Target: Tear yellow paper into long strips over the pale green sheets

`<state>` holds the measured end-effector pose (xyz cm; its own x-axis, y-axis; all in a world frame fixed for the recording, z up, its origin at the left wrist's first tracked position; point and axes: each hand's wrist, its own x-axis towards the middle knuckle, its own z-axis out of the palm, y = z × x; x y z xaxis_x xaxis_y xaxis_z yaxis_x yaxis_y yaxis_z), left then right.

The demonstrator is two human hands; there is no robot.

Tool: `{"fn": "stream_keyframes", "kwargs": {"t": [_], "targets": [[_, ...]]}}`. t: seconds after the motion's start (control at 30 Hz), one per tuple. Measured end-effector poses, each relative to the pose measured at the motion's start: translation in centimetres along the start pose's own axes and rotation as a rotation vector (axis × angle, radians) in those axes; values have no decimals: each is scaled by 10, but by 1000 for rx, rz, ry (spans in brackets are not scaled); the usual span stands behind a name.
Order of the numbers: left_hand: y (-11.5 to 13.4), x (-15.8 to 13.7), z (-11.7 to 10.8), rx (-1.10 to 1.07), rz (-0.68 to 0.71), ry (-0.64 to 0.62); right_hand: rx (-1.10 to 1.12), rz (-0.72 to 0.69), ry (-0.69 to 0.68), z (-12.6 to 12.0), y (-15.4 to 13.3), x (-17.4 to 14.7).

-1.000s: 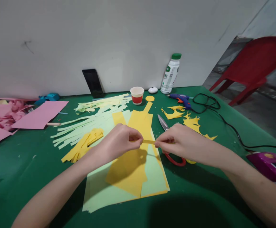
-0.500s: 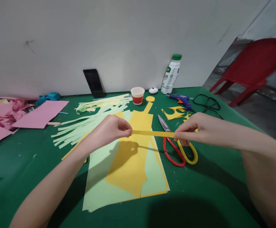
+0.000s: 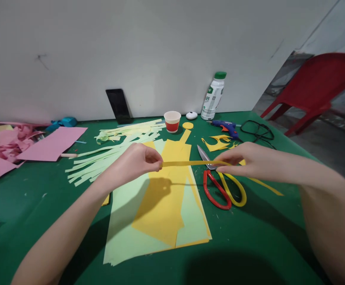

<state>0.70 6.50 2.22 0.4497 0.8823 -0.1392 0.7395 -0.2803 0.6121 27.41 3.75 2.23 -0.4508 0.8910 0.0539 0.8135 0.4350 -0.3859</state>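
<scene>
A narrow yellow paper strip [image 3: 187, 163] stretches level between my hands, above the papers. My left hand [image 3: 138, 158] pinches one end between thumb and fingertips. At the other side, my right hand [image 3: 240, 160] has the strip running between its thumb and fingers, and a yellow tail of paper shows below that wrist. Under my hands lie yellow sheets [image 3: 160, 206] on top of pale green sheets [image 3: 120, 233]. Scissors [image 3: 216, 190] with one red and one yellow handle rest open on the table, just below my right hand.
A paper cup [image 3: 172, 122], yellow paper disc [image 3: 187, 125], white bottle [image 3: 213, 97] and blue glue gun [image 3: 227, 127] stand or lie behind. Fringed green strips [image 3: 92, 162], pink paper [image 3: 53, 144] and a leaning phone [image 3: 119, 105] are leftward. A red chair [image 3: 317, 83] stands beyond the table [image 3: 249, 245].
The strip has slackened and bows slightly near my right hand, whose thumb and fingers have parted a little. A yellow tail now shows past the right wrist. The view has tilted slightly.
</scene>
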Motion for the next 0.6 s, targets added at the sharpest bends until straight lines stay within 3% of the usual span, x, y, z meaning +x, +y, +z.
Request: {"fn": "stream_keyframes", "kwargs": {"t": [0.07, 0.1, 0.33, 0.6], "targets": [[4, -2, 7, -8, 45, -8, 50, 29, -128, 7, -14, 6], [7, -3, 11, -2, 77, -12, 77, 52, -128, 11, -22, 8], [16, -12, 36, 42, 275, 53, 176, 34, 33, 41, -55, 15], [11, -7, 28, 89, 219, 176, 147, 65, 176, 39, -54, 15]]}}
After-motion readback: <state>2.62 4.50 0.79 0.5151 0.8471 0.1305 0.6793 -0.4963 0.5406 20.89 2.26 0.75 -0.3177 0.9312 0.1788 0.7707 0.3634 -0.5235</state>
